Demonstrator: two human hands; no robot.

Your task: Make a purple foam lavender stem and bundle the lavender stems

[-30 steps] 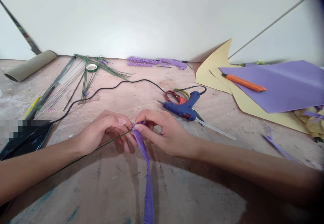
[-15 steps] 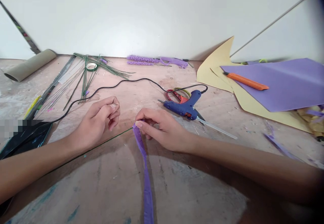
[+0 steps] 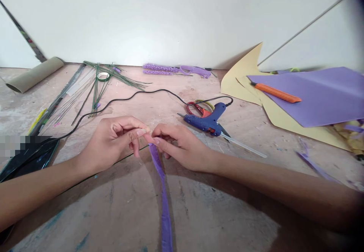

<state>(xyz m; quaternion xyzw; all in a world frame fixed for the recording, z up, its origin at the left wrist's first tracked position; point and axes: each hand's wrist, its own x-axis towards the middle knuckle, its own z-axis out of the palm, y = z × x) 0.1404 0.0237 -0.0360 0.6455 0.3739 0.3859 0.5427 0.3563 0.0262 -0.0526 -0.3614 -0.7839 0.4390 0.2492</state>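
Note:
My left hand (image 3: 113, 140) and my right hand (image 3: 182, 145) meet fingertip to fingertip over the wooden table (image 3: 216, 206). Both pinch the top end of a long purple paper strip (image 3: 162, 195), which trails toward me down the table. A thin green wire stem (image 3: 113, 162) runs from the pinch point leftward under my left hand and along my forearm. My left thumb and forefinger press together at the wire and strip; the other fingers are curled. My right thumb and forefinger hold the strip's tip.
A blue glue gun (image 3: 209, 122) with a black cord lies beyond my right hand, red scissors (image 3: 196, 108) behind it. Purple paper (image 3: 318, 92), yellow paper (image 3: 244, 77) and an orange cutter (image 3: 277, 92) sit right. Green wires (image 3: 98, 87), a tape roll (image 3: 102, 76), finished purple stems (image 3: 170, 70) lie behind.
My left hand had lifted off to the left half a second ago; it has come back and pinches at the strip's tip again. My right hand stayed put holding the strip.

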